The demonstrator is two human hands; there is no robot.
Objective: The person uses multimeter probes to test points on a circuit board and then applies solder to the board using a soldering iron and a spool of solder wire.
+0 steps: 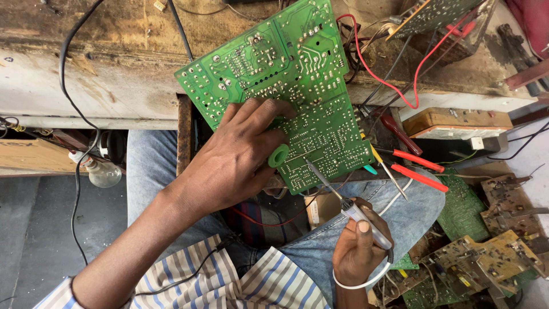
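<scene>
A large green circuit board (286,74) leans solder-side up against the edge of the workbench (86,86), tilted over my lap. My left hand (234,157) grips its lower left edge, with a small green spool (278,155) tucked by the thumb. My right hand (357,249) holds a soldering iron (343,200) like a pen. Its metal tip rests on the solder joints near the board's lower edge. A white cord (366,280) loops from the iron around my wrist.
Red and black wires (372,68) trail from the board across the bench. Red-handled pliers (417,169) and a screwdriver (389,169) lie to the right. Several scrap circuit boards (492,252) are piled at lower right. A glass bulb (103,171) hangs at left.
</scene>
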